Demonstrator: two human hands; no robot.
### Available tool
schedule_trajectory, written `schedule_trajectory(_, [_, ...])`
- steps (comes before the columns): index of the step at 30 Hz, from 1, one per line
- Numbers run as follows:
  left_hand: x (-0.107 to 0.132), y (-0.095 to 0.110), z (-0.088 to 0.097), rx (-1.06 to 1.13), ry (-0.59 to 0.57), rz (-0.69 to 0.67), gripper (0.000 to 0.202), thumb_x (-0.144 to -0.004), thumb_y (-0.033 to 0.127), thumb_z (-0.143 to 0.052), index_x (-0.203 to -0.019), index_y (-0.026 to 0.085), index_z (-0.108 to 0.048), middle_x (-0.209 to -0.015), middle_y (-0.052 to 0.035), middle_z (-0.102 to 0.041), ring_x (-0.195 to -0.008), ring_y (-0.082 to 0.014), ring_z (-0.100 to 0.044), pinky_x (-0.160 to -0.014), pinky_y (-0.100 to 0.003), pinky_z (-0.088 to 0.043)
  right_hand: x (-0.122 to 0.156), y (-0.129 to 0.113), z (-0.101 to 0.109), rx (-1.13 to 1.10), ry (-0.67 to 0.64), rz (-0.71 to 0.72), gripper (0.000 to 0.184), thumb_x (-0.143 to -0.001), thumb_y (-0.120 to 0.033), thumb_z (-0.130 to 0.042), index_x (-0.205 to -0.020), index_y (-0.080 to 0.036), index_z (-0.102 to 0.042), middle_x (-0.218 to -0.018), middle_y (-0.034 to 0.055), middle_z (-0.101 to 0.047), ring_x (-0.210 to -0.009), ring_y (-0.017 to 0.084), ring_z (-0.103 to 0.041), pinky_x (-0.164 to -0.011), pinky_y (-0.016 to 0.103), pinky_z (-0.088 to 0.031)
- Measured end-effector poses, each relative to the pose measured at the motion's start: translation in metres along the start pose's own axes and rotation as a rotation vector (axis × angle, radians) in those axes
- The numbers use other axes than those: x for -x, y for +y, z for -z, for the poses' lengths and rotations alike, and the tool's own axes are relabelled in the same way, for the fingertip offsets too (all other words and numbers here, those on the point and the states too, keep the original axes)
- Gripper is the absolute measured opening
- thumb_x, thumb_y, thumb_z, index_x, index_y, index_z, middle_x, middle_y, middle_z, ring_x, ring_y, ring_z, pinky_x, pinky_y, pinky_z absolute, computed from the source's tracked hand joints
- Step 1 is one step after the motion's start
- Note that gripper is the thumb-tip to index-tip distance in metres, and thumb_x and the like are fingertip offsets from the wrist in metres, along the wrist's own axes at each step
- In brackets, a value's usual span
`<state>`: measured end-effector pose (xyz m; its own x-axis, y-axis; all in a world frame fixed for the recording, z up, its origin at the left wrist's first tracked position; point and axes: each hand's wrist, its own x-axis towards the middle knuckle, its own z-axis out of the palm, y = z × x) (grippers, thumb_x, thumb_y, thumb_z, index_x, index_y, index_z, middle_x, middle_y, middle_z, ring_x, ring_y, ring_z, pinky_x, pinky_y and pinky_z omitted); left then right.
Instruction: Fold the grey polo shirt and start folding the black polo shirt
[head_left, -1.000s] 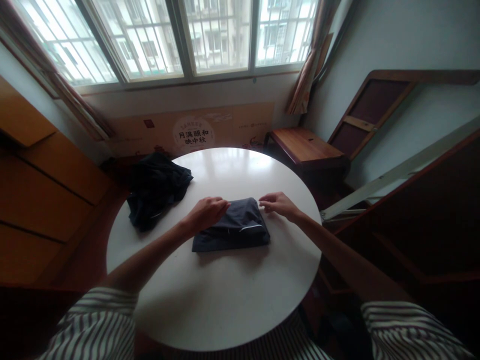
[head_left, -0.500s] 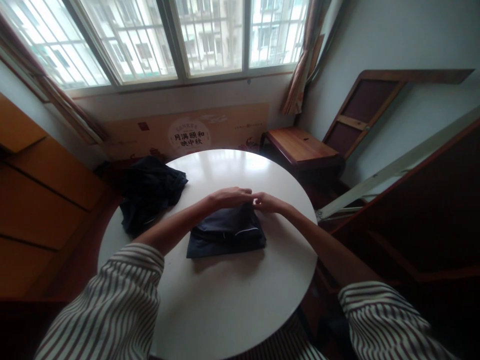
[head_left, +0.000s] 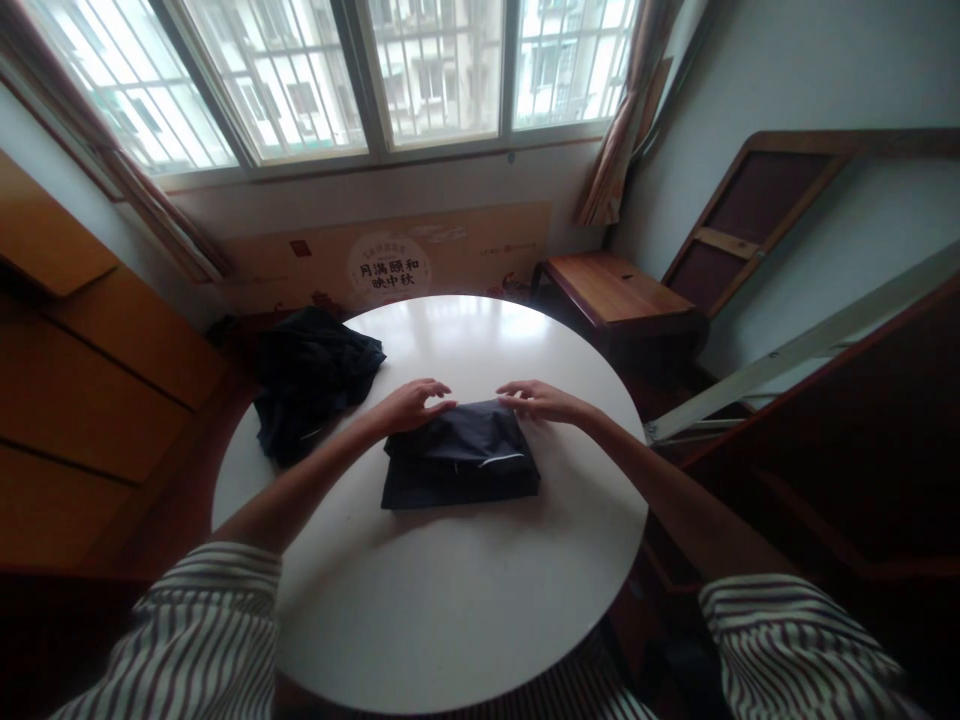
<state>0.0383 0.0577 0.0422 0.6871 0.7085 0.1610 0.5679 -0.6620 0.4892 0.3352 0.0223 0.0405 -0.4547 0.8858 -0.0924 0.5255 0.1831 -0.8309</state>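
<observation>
A dark folded garment [head_left: 461,465] lies flat on the round white table [head_left: 450,600], a thin white line showing across its front part. At its far left corner is my left hand [head_left: 415,403], fingers apart and thumb stretched out over the cloth. My right hand [head_left: 536,400] is at the far right corner, fingertips by the cloth edge, fingers extended. Neither hand grips the cloth, though whether the fingertips touch it is hard to tell. A crumpled black garment [head_left: 315,370] lies at the table's left far edge, partly hanging over it.
Beyond the table at the right stands a low wooden stool [head_left: 619,285]. A printed board [head_left: 465,245] leans under the window. Wooden cabinets [head_left: 97,390] are on the left; a dark panel with a pale metal bar [head_left: 825,335] slopes on the right.
My hands, formerly together at the garment's far edge, have moved apart, the left one to the left corner. The fingers have opened. The view has shifted slightly.
</observation>
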Motion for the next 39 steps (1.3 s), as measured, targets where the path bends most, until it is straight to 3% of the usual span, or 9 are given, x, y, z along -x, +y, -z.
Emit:
schedule_trajectory(5, [0.031, -0.030, 0.026, 0.157, -0.164, 0.256, 0.053, -0.068, 0.061, -0.074, -0.095, 0.016, -0.075, -0.072, -0.0040, -0.066, -0.069, -0.0177, -0.061, -0.061, -0.024, -0.047, -0.011, -0.007, 0.002, 0.101, -0.088, -0.034, 0.052, -0.063, -0.055, -0.080, -0.091, -0.012, -0.070, -0.075, 0.0030, -0.064, -0.066, 0.014, -0.055, -0.057, 0.024, -0.041])
schedule_trajectory(9, [0.048, -0.029, 0.032, 0.268, -0.183, 0.309, 0.047, -0.069, 0.059, -0.075, -0.089, 0.017, -0.071, -0.074, -0.0017, -0.064, -0.069, -0.0159, -0.059, -0.060, -0.022, -0.046, -0.007, -0.008, 0.003, -0.149, -0.164, 0.012, 0.048, -0.064, -0.047, -0.082, -0.094, -0.015, -0.063, -0.081, 0.0013, -0.064, -0.072, 0.014, -0.057, -0.062, 0.023, -0.043])
schedule_trajectory(13, [0.053, -0.017, 0.038, 0.422, -0.185, 0.255, 0.056, -0.073, 0.054, -0.074, -0.111, 0.015, -0.063, -0.078, -0.0010, -0.064, -0.069, -0.0152, -0.060, -0.059, -0.023, -0.049, 0.002, -0.015, 0.006, -0.425, -0.224, 0.011, 0.053, -0.064, -0.042, -0.084, -0.102, -0.018, -0.056, -0.083, -0.0002, -0.064, -0.069, 0.012, -0.059, -0.059, 0.021, -0.045])
schedule_trajectory(18, [0.043, 0.019, 0.076, 0.096, 0.164, 0.015, 0.047, -0.086, 0.045, -0.064, -0.122, 0.014, -0.063, -0.093, -0.0054, -0.070, -0.084, -0.0197, -0.067, -0.077, -0.028, -0.054, 0.009, -0.054, 0.031, -0.205, 0.096, 0.225, 0.051, -0.074, -0.041, -0.077, -0.118, -0.017, -0.063, -0.101, 0.0072, -0.069, -0.091, 0.023, -0.066, -0.078, 0.034, -0.055])
schedule_trajectory(22, [0.039, 0.043, 0.100, -0.294, 0.459, -0.216, 0.040, -0.094, 0.034, -0.055, -0.131, 0.017, -0.058, -0.124, -0.0103, -0.065, -0.114, -0.0252, -0.063, -0.101, -0.039, -0.049, 0.020, -0.079, 0.047, 0.120, 0.450, 0.480, 0.040, -0.088, -0.036, -0.064, -0.126, -0.022, -0.065, -0.126, 0.0090, -0.065, -0.121, 0.031, -0.057, -0.105, 0.049, -0.046])
schedule_trajectory(25, [0.053, 0.040, 0.078, -0.454, 0.412, -0.345, 0.037, -0.097, 0.025, -0.050, -0.133, 0.018, -0.055, -0.131, -0.0122, -0.062, -0.123, -0.0252, -0.058, -0.106, -0.041, -0.047, 0.033, -0.068, 0.039, 0.274, 0.448, 0.652, 0.039, -0.094, -0.025, -0.054, -0.131, -0.025, -0.062, -0.140, 0.0073, -0.057, -0.132, 0.028, -0.050, -0.113, 0.048, -0.039])
schedule_trajectory(32, [0.133, 0.039, -0.019, -0.463, 0.105, -0.499, 0.036, -0.098, 0.021, -0.048, -0.133, 0.017, -0.055, -0.127, -0.0145, -0.065, -0.122, -0.0266, -0.059, -0.101, -0.042, -0.052, 0.088, 0.010, -0.025, 0.412, -0.037, 0.701, 0.063, -0.084, -0.001, -0.039, -0.140, -0.027, -0.054, -0.143, 0.0060, -0.055, -0.138, 0.021, -0.044, -0.111, 0.047, -0.042])
schedule_trajectory(35, [0.143, 0.052, -0.020, -0.240, 0.184, -0.313, 0.028, -0.099, 0.032, -0.048, -0.113, 0.015, -0.065, -0.116, -0.0144, -0.069, -0.110, -0.0241, -0.065, -0.094, -0.038, -0.055, 0.102, 0.015, -0.032, 0.336, 0.050, 0.628, 0.062, -0.083, -0.002, -0.041, -0.139, -0.027, -0.054, -0.140, 0.0079, -0.056, -0.135, 0.024, -0.047, -0.108, 0.048, -0.046])
schedule_trajectory(39, [0.119, 0.050, -0.003, -0.078, 0.335, 0.189, 0.042, -0.100, 0.038, -0.042, -0.070, 0.018, -0.063, -0.069, -0.0050, -0.066, -0.063, -0.0156, -0.063, -0.066, -0.028, -0.051, 0.083, -0.001, -0.028, 0.293, 0.344, 0.456, 0.038, -0.092, -0.015, -0.047, -0.126, -0.024, -0.062, -0.121, 0.0110, -0.066, -0.115, 0.027, -0.062, -0.100, 0.047, -0.050])
